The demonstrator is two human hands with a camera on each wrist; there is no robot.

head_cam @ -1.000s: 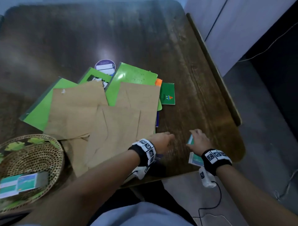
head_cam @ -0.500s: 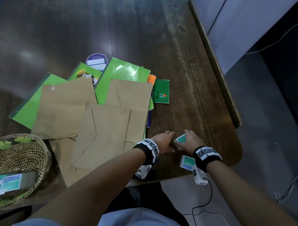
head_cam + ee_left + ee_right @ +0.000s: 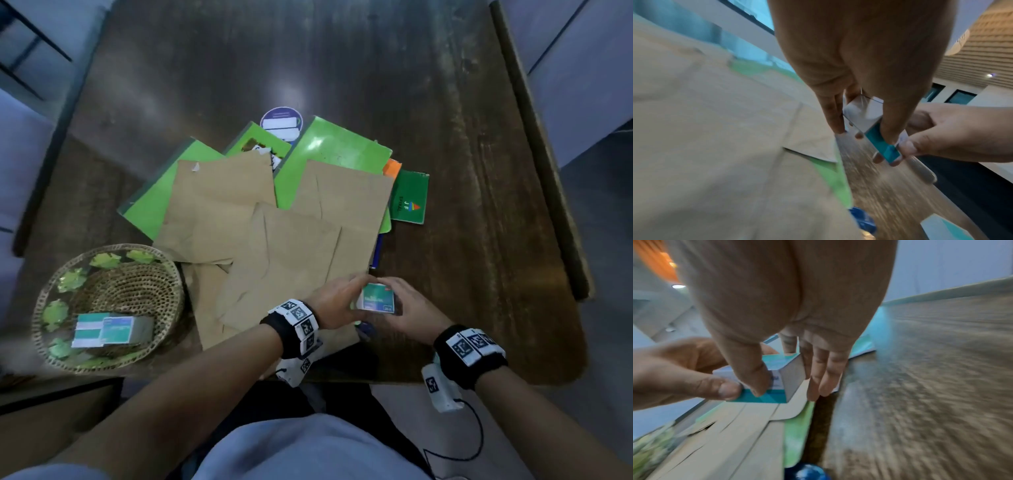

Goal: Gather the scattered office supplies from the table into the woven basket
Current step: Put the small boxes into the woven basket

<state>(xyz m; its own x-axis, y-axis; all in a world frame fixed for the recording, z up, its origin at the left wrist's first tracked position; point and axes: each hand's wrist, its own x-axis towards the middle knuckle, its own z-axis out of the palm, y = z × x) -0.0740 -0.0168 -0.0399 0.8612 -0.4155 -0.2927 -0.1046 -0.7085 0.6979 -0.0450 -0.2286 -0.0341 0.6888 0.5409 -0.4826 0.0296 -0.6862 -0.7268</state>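
Observation:
A small teal-and-white box (image 3: pixel 375 298) is held between both hands just above the near edge of the brown envelopes (image 3: pixel 274 240). My left hand (image 3: pixel 342 298) pinches its left end; in the left wrist view the fingers (image 3: pixel 835 116) and thumb clamp the box (image 3: pixel 864 113). My right hand (image 3: pixel 407 305) grips the right end, with its thumb (image 3: pixel 754 369) on the box (image 3: pixel 791 378). The woven basket (image 3: pixel 44 301) sits at the near left with two similar boxes (image 3: pixel 113 330) inside.
Green notebooks (image 3: pixel 339 147) lie under the envelopes, with a small green spiral pad (image 3: pixel 411 197) to their right and a round blue label (image 3: pixel 281 123) behind. Another teal box (image 3: pixel 941 227) lies by the table's near edge. The table's raised right edge (image 3: pixel 541 154) borders bare wood.
The right hand carried the box leftward to meet the left hand. Both hands now hold it, raised over the envelope edge. A second box stayed near the table edge.

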